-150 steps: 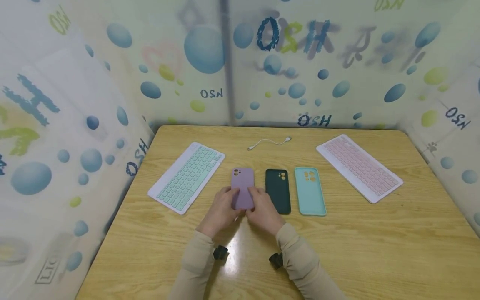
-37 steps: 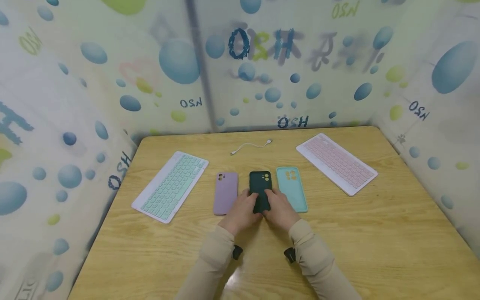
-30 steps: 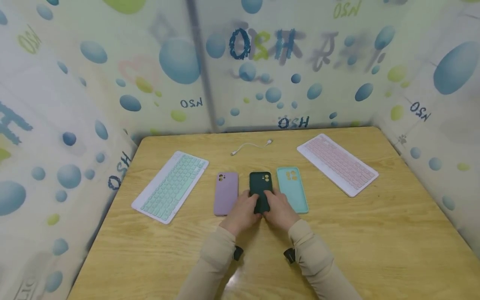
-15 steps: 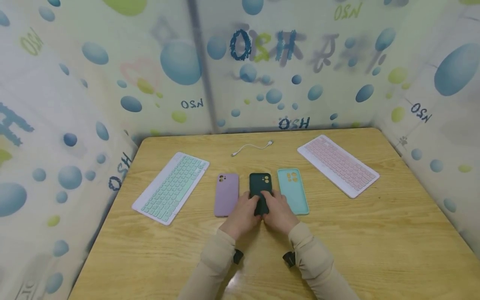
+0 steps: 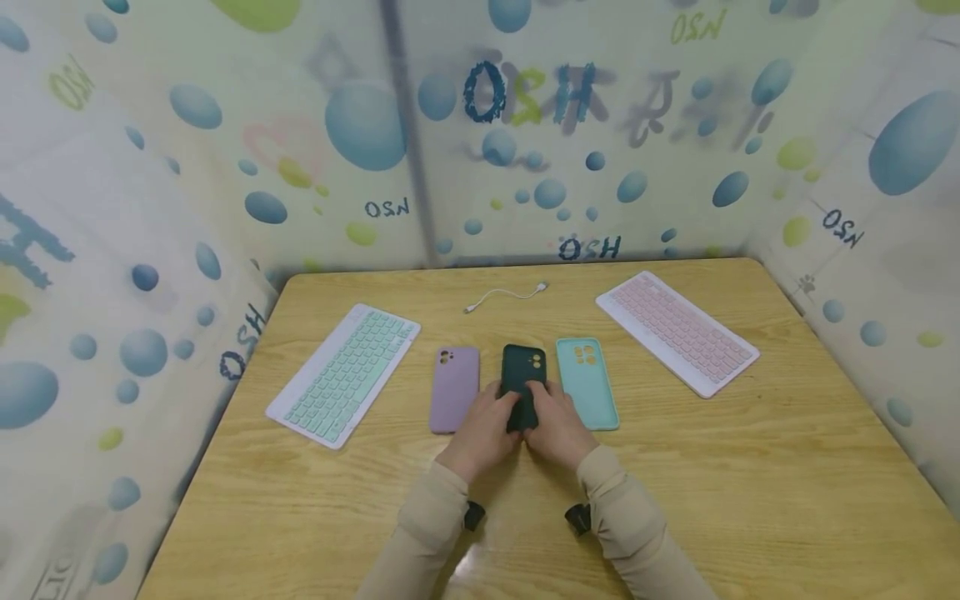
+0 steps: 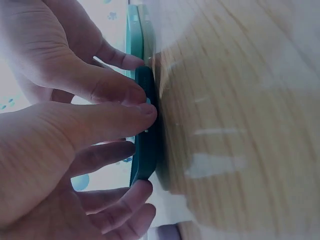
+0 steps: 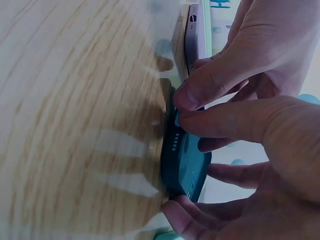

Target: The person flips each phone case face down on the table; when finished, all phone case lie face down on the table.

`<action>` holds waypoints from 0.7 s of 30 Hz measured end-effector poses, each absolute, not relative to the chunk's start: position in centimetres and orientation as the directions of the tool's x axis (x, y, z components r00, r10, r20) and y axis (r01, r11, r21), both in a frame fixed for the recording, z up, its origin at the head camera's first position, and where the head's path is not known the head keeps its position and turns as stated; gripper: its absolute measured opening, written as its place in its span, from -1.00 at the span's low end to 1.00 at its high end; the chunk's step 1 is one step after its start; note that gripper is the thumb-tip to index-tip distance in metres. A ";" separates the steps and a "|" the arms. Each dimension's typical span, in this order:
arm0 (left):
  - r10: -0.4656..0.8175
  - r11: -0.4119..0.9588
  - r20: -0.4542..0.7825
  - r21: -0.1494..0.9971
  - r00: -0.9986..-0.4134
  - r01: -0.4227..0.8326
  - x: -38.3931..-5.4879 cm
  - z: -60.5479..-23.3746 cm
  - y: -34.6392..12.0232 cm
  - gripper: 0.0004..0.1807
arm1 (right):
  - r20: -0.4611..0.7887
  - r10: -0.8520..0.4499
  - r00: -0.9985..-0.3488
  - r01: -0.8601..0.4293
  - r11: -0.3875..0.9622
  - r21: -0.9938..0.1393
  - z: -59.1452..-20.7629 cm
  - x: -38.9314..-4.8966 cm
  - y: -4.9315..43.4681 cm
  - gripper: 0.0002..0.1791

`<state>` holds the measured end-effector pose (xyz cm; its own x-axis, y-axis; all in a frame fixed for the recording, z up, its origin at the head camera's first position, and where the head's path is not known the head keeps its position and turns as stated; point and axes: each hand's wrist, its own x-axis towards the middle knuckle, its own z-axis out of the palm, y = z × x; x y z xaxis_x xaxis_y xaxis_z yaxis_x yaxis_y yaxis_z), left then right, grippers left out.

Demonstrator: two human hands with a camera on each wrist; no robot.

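Both hands hold a dark green phone case [image 5: 524, 375] at its near end, thumbs on the upper face and close together. My left hand [image 5: 483, 427] grips the left side, and my right hand [image 5: 561, 423] the right side. In the left wrist view, the green case [image 6: 146, 165] is seen edge-on just over the table, with fingertips along its edges. A row of small holes shows on the end of the green case [image 7: 172, 155] in the right wrist view. A purple phone case [image 5: 454, 383] lies to the left; a turquoise one [image 5: 588, 383] lies to the right.
A white keyboard with mint keys [image 5: 345, 375] lies slanted at the left. Another white keyboard with pink keys [image 5: 678, 333] lies slanted at the right. Between them, farther back, is a short white cable [image 5: 506, 292]. Patterned walls enclose the wooden table [image 5: 750, 483].
Five seconds ago both hands held the purple phone case; now it lies free and they hold the dark green one. In the last half second the green case has shifted and turned slightly.
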<state>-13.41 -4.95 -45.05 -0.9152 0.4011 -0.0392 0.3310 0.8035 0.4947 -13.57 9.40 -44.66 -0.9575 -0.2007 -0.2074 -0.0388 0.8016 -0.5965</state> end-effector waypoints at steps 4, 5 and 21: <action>0.397 0.810 -0.039 0.484 -0.917 0.330 -13.3 -45.1 -4.9 -0.43 | -0.207 -0.204 -0.957 -0.041 0.800 -0.599 -44.8 -13.7 9.5 -0.24; 0.394 0.811 -0.040 0.485 -0.918 0.327 -13.3 -45.1 -4.9 -0.43 | -0.204 -0.205 -0.957 -0.043 0.799 -0.600 -44.8 -13.7 9.5 -0.24; 0.394 0.744 0.029 0.576 -0.919 0.338 -12.5 -44.1 -5.3 -0.40 | -0.164 -0.174 -0.971 -0.012 0.723 -0.691 -44.3 -13.6 8.7 -0.44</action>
<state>-12.51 -5.29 -44.11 -0.9185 0.3943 0.0291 0.3379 0.7444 0.5759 -13.64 8.75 -44.32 -0.9710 -0.1735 -0.1645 -0.0122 0.7231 -0.6906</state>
